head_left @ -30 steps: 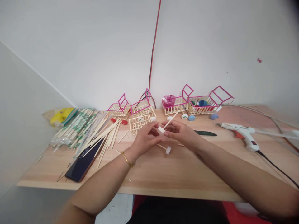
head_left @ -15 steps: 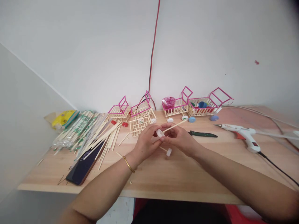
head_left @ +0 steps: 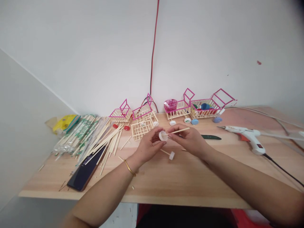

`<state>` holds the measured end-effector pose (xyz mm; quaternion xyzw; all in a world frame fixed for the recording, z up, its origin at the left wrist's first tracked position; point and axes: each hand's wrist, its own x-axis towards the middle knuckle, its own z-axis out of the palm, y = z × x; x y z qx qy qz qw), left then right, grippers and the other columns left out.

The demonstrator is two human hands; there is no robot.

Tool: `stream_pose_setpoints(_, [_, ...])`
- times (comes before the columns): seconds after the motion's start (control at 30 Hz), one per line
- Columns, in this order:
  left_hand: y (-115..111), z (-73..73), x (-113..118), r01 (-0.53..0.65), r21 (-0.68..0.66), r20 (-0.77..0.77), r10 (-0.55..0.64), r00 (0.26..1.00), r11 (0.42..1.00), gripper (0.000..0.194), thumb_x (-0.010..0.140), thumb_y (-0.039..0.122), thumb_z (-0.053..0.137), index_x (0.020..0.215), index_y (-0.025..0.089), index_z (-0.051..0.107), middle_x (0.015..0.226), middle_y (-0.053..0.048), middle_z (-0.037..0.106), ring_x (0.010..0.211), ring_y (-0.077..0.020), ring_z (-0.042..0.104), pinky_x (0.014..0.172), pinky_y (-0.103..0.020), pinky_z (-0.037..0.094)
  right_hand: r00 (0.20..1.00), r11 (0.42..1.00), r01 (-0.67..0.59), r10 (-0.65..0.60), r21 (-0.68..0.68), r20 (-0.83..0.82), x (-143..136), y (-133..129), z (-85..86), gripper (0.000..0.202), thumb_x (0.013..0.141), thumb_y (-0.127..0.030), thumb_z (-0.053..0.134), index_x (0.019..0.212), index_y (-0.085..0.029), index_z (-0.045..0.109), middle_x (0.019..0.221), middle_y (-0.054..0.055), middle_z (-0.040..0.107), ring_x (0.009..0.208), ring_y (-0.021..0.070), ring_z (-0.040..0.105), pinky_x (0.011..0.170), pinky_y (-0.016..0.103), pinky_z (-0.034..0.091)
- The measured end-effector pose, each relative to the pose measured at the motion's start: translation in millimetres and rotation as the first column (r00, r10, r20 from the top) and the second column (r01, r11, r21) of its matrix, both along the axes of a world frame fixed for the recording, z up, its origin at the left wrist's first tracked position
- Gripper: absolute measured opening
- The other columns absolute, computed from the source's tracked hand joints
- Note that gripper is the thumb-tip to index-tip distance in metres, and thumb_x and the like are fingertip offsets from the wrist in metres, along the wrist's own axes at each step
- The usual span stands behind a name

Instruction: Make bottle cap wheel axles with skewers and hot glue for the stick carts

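A white bottle cap (head_left: 163,136) is gripped in my left hand (head_left: 149,143), its hollow side facing right. Between the fingers of my right hand (head_left: 187,138) is a thin wooden stick (head_left: 178,130), whose left end reaches into the cap. Whether the stick is fixed to the cap I cannot tell. Below the hands, another white cap (head_left: 171,155) on a stick lies on the table. Just behind my left hand stands a small stick-built basket (head_left: 142,130). A green-handled knife (head_left: 211,137) lies beyond my right hand, partly hidden by it.
Several stick carts with pink trim, such as this one (head_left: 204,111), line the wall. Loose sticks (head_left: 110,141), packaged sticks (head_left: 80,129) and a phone (head_left: 85,171) lie at left. A hot glue gun (head_left: 247,134) with its cord lies at right.
My right hand has drawn slightly right, away from the cap, and the stick now lies flatter. The cap's hollow side shows more clearly in my left hand.
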<state>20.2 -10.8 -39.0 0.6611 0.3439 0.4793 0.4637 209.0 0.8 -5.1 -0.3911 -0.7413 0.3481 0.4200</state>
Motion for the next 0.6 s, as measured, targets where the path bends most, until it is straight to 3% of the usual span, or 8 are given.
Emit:
stream_pose_setpoints(0.27, [0.3, 0.7, 0.0, 0.034, -0.028, 0.040, -0.033, 0.999, 0.999, 0.043, 0.075, 0.018, 0.068, 0.115, 0.018, 0.052, 0.115, -0.011, 0.060, 0.107, -0.0198, 0.060, 0.093, -0.036, 0.050, 0.996, 0.997, 0.028, -0.034, 0.071, 0.080, -0.4, 0.3, -0.9, 0.020, 0.083, -0.040, 0.057, 0.082, -0.022, 0.065, 0.083, 0.004, 0.068, 0.075, 0.0185, 0.061, 0.070, 0.033, 0.047])
stream_pose_setpoints(0.6, [-0.7, 2.3, -0.3, 0.013, -0.010, -0.037, -0.014, 0.999, 1.000, 0.042, 0.075, 0.019, 0.068, 0.115, 0.017, 0.053, 0.114, -0.012, 0.061, 0.107, -0.0209, 0.060, 0.091, -0.035, 0.051, 0.992, 0.996, 0.037, -0.047, 0.080, 0.119, -0.3, -2.2, 1.4, 0.020, 0.082, -0.040, 0.058, 0.081, -0.022, 0.066, 0.080, 0.003, 0.070, 0.068, 0.0170, 0.061, 0.064, 0.030, 0.047])
